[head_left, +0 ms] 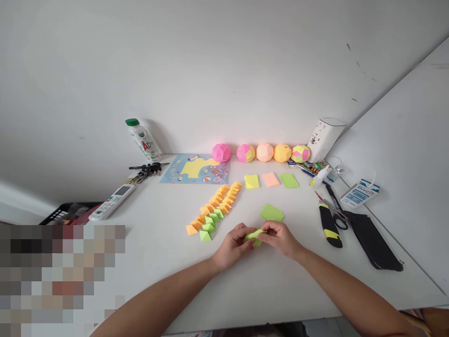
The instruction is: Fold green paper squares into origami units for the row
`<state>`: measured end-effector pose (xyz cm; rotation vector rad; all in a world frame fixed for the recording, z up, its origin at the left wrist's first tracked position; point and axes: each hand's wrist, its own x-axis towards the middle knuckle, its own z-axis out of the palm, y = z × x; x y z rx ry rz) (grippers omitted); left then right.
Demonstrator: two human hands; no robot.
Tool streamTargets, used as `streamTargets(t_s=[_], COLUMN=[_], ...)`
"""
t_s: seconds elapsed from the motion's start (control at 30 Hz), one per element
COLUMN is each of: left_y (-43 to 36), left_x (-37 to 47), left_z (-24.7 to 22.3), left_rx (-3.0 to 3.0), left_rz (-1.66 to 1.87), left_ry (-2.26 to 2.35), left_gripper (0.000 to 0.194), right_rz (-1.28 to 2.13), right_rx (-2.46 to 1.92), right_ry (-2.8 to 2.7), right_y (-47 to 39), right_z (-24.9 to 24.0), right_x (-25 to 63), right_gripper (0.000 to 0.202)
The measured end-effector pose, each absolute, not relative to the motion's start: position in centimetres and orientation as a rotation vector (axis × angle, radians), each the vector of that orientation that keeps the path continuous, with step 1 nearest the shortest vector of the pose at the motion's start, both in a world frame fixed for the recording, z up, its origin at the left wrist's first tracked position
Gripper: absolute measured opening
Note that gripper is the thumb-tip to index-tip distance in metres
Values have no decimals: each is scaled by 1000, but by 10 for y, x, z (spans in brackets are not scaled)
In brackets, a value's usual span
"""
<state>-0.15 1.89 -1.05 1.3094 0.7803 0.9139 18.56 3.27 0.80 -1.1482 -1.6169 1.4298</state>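
Between both hands is a partly folded green paper (255, 236), just above the white table. My left hand (235, 244) pinches its left side, thumb below and fingers above. The right end is gripped by my right hand (279, 237), fingers closed on it. Right behind my hands lie loose green paper sheets (271, 212). To the left, folded orange paper pieces (212, 203) run in two slanting rows, with several folded green paper pieces (209, 227) at the near end of one row.
Paper balls (264, 152) line the wall behind stacks of yellow (251, 181), peach (271, 179) and green squares (289, 180). At right lie a utility knife (329, 224), scissors (339, 220), black pouch (373, 239) and glue bottle (319, 178). At left are a bottle (144, 141) and remote (112, 202).
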Motion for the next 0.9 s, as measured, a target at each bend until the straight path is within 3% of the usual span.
streamTargets(t_s=[0.33,0.9], left_y=[18,17], left_x=[-4,-5], left_z=[-4,-5], left_rx=[1571,1616], left_rz=[847,825], left_ry=[874,867], left_gripper=[28,27], right_rz=[1397,1649], right_rx=[-1168,-1147], right_ry=[-1532,-1319], right_y=[31,31], right_z=[8,15], right_x=[184,182], right_gripper=[29,31])
